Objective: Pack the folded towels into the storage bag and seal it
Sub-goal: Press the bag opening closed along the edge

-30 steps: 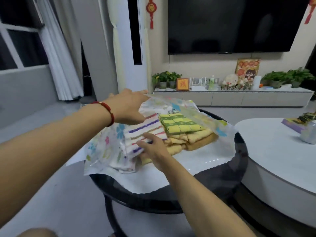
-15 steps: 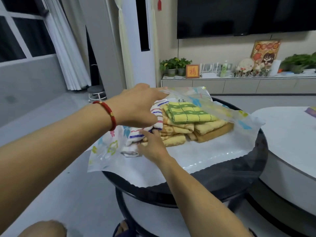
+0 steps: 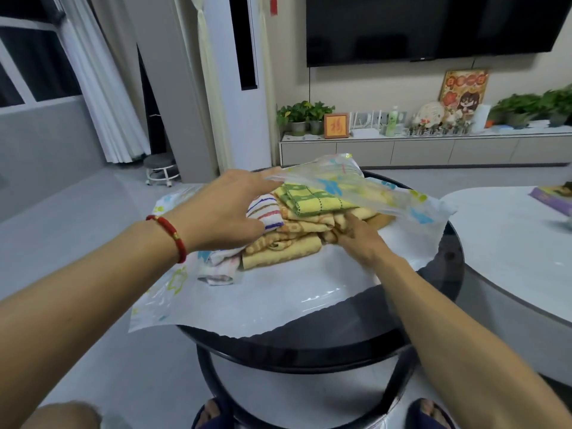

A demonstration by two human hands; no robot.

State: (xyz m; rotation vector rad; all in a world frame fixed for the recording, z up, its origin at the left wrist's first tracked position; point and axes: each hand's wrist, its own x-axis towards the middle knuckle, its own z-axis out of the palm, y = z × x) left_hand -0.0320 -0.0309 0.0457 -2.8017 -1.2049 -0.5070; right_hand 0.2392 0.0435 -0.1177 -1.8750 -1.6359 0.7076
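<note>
A clear storage bag (image 3: 278, 301) printed with coloured shapes lies on a round black table (image 3: 439, 274). Inside its open mouth sits a stack of folded towels: a green-and-yellow checked one (image 3: 312, 201) on top, a white striped one (image 3: 267, 210) at the left, yellow ones (image 3: 281, 247) beneath. My left hand (image 3: 226, 209), with a red bracelet at the wrist, holds up the bag's upper flap (image 3: 356, 184) above the stack. My right hand (image 3: 359, 239) is flat, fingertips pressed into the yellow towels at the stack's right side.
A white oval table (image 3: 510, 243) stands close on the right with a purple book (image 3: 551, 199) on it. A low TV cabinet (image 3: 433, 147) with plants lines the far wall. A small stool (image 3: 161, 168) stands at the left. My feet show under the round table.
My right hand slid from the striped towel at the stack's left to the yellow towels at its right. The left hand still holds up the flap. The camera tilted downward.
</note>
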